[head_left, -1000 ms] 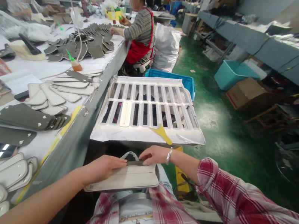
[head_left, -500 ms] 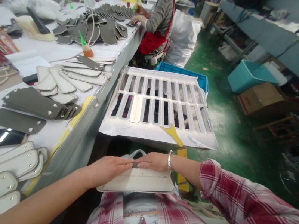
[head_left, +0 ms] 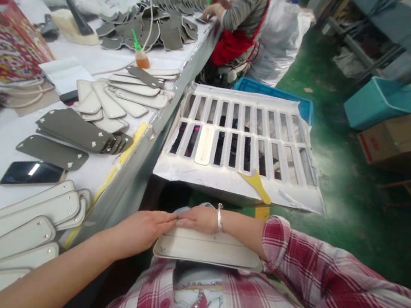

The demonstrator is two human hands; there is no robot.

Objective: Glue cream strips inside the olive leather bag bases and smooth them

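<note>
A long cream panel (head_left: 209,251) with rounded corners and a line along it lies across my lap, close to my body. My left hand (head_left: 146,230) is at its left end, fingers pressed together along the far edge. Beside it, fingertips meeting the left ones, my right hand (head_left: 199,219) is closed over the same far edge. The thumbs and the panel's underside are mostly hidden. Straight ahead stands a white slotted rack (head_left: 240,183) with one cream strip (head_left: 204,146) lying across its slots and a yellow Y-shaped tool (head_left: 257,185) near its front edge.
On the left table are cream panels with snaps (head_left: 18,228), a phone (head_left: 33,173), grey panels (head_left: 73,128) and a glue bottle (head_left: 141,58). A person in a red apron (head_left: 230,48) sits beyond the rack. Teal bin (head_left: 384,107) and cardboard box (head_left: 398,140) stand right.
The view has swung left, so the table and rack appear farther right. My hands stay on the panel's far edge; the panel lies more level, and my right hand has slid toward its left end.
</note>
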